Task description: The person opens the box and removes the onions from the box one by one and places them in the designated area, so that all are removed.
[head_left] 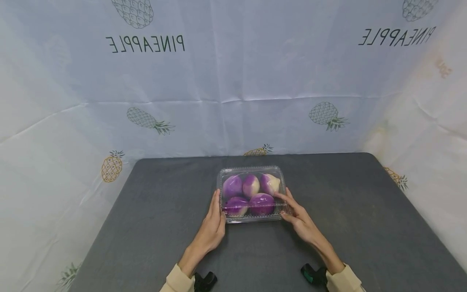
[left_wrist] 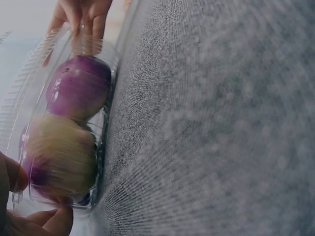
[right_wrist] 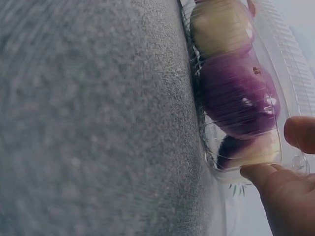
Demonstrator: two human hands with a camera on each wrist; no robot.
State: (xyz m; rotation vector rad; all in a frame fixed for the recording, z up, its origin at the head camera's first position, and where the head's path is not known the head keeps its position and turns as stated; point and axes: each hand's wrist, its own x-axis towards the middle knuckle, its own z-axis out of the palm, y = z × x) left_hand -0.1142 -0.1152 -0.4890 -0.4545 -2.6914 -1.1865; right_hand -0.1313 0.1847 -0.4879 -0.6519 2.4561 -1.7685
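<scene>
A clear plastic clamshell box [head_left: 251,219] sits near the middle of the dark table, with its lid over several purple-and-white turnips [head_left: 262,204]. My left hand [head_left: 211,227] holds the box's left end, fingers along the side and thumb by the front corner. At the opposite end, my right hand [head_left: 302,223] grips the right side, one finger over the lid's edge and the thumb low at the front corner. In the right wrist view, the thumb and a finger take hold of the box's end close to a turnip [right_wrist: 238,96]. Parts of both hands' far fingers are hidden.
The grey-black table [head_left: 164,194] has rounded back corners and spreads out on both sides of the box. Behind it hangs a pale cloth [head_left: 233,125] printed with pineapples, which also covers the sides. A dark device is strapped at each wrist.
</scene>
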